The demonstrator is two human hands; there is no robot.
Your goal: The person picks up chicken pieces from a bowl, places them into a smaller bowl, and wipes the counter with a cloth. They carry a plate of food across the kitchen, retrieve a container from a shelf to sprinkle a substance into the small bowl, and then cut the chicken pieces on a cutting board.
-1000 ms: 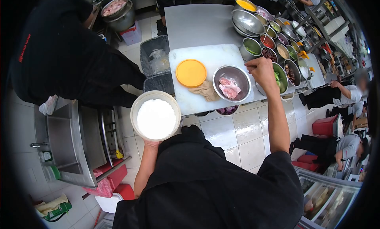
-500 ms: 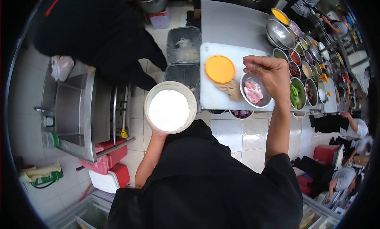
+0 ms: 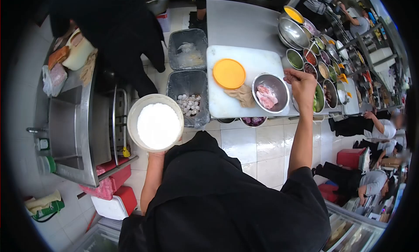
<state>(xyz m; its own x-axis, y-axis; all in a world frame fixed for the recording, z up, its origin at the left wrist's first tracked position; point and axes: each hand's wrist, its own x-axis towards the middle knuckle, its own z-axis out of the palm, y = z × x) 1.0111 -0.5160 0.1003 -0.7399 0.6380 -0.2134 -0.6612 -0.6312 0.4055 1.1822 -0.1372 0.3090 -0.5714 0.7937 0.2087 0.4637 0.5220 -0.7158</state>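
Note:
My left hand supports a round pale tub from beneath, its fingers mostly hidden by the tub. White powder fills much of it. My right hand is closed, fingertips drawn together, just right of a steel bowl; whatever it may pinch is hidden. Pieces of raw pale-pink meat lie inside that bowl. The bowl stands on a white cutting board, next to a crumpled tan cloth and an orange round lid.
Several steel bowls of chopped ingredients line the counter's right side. Two dark bins stand left of the board, the nearer holding white rounded pieces. A steel sink is at left. A person in black stands close by; others work at right.
My right hand has moved from above the meat bowl to its right side, its fingers curling in. The tub has shifted left with my left hand. The view has turned slightly.

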